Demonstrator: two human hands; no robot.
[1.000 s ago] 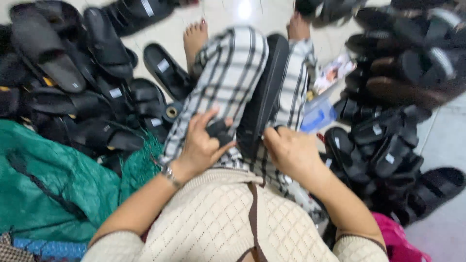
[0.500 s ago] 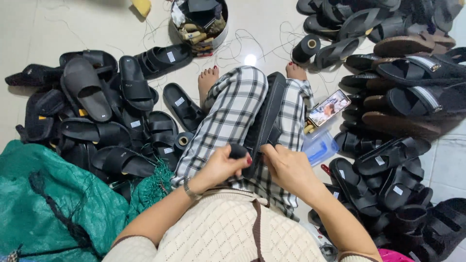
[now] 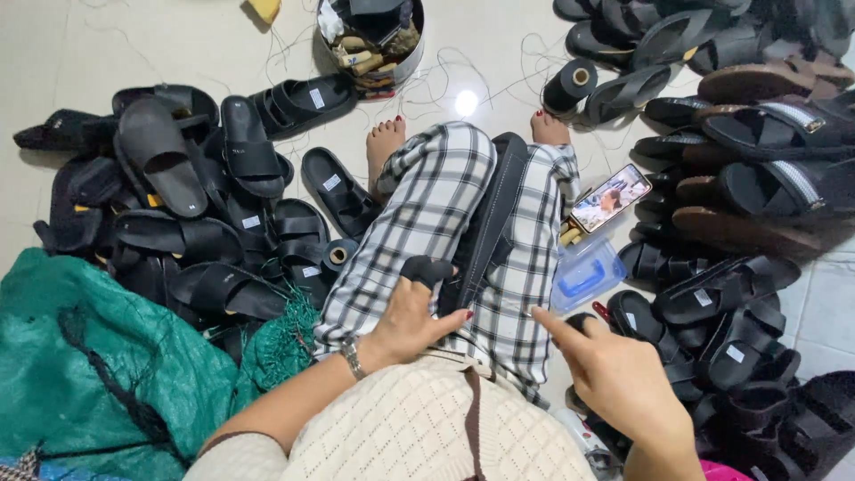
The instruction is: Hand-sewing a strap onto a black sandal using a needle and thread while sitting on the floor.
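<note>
1. The black sandal [image 3: 488, 223] lies lengthwise along the lap, in the trough between the two legs in checked trousers [image 3: 436, 214], its far end pointing towards the bare feet; the legs seem to cradle it so it stays put.
2. The left hand [image 3: 411, 316] rests on the left thigh right beside the sandal's near end. Its fingers curl loosely, one of them capped in a dark finger guard [image 3: 426, 270], likely protection for pushing against stiff material. It touches the sandal's edge, but whether it truly grips it I cannot tell.
3. The right hand [image 3: 619, 379] hangs off to the right of the lap, clear of the sandal, fingers spread with the forefinger pointing inward; it holds nothing.
4. A wristwatch [image 3: 353, 356] sits on the left wrist.
5. Heaps of black sandals [image 3: 205, 205] flank the left leg, and more sandals [image 3: 748, 151] are piled to the right, both within arm's reach.
6. A phone [image 3: 611, 197] with a lit screen leans by the right knee, above a clear blue plastic box [image 3: 583, 276].
7. A spool of black thread [image 3: 571, 85] stands past the right foot, and a round tin of odds and ends [image 3: 374, 40] sits further out on the tiled floor [image 3: 107, 44].
8. A green net sack [image 3: 98, 365] is bunched at the left.
</note>
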